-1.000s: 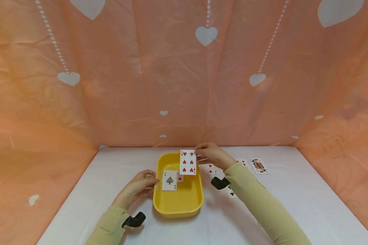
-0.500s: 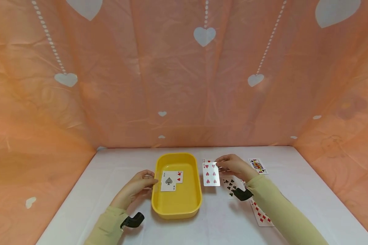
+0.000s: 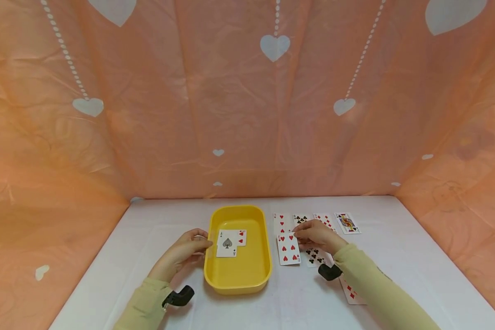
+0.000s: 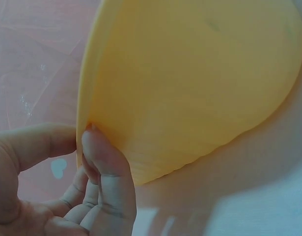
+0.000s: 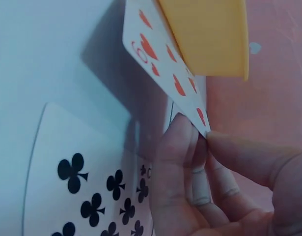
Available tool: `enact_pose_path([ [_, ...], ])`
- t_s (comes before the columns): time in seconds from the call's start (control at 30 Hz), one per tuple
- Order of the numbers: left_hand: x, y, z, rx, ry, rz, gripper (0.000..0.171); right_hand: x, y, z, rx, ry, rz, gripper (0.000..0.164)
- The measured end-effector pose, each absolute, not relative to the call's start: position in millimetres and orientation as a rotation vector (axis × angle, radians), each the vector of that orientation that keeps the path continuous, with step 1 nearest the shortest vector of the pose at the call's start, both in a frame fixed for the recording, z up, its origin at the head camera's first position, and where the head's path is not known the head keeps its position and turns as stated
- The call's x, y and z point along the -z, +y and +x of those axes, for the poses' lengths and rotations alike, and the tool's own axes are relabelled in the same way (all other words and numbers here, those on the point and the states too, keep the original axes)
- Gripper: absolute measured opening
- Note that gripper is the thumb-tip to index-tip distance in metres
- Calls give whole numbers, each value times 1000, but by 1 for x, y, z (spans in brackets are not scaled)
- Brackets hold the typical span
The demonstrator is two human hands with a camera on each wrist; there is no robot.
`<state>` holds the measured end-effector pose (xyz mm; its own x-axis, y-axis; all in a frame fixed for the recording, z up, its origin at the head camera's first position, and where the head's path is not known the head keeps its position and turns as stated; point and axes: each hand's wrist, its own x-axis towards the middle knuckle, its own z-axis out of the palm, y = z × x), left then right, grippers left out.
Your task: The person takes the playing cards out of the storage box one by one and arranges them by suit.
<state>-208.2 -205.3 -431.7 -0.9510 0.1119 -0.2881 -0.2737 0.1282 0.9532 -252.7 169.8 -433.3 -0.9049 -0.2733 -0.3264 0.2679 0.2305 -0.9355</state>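
Observation:
My left hand [image 3: 189,247] pinches the left rim of a yellow tray [image 3: 238,288] between thumb and fingers; the left wrist view shows the tray wall [image 4: 190,88] in that pinch. Inside the tray lie an ace of spades [image 3: 227,244] and, partly under it, a heart card [image 3: 242,237]. My right hand [image 3: 319,236] pinches a six of hearts [image 3: 288,250] by its upper right corner, just right of the tray. In the right wrist view the six of hearts [image 5: 160,54] tilts above the white surface, its shadow beneath, beside a club card [image 5: 92,187].
Behind the right hand lie a heart card [image 3: 281,221], a club card [image 3: 300,218], a diamond card [image 3: 325,219] and a face card [image 3: 348,223] in a row. Nearer are another club card [image 3: 315,257] and a diamond card [image 3: 350,291], partly covered by the right arm. Pink cloth [image 3: 239,114] hangs behind.
My right hand has carried the six of hearts from above the tray to the right and lowered it near the table beside the cards. My left hand stays on the tray rim.

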Motion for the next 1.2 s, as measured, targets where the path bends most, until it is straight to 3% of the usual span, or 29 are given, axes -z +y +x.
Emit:
enact_pose_path([
  [0.77,431,-205,-206,-1842,2180,-153,28,433,166,-252,1607,2264,-35,24],
  [1.2,430,-205,-207,-1865,2149,-152,32,383,147,-255,1693,2245,-216,33],
])
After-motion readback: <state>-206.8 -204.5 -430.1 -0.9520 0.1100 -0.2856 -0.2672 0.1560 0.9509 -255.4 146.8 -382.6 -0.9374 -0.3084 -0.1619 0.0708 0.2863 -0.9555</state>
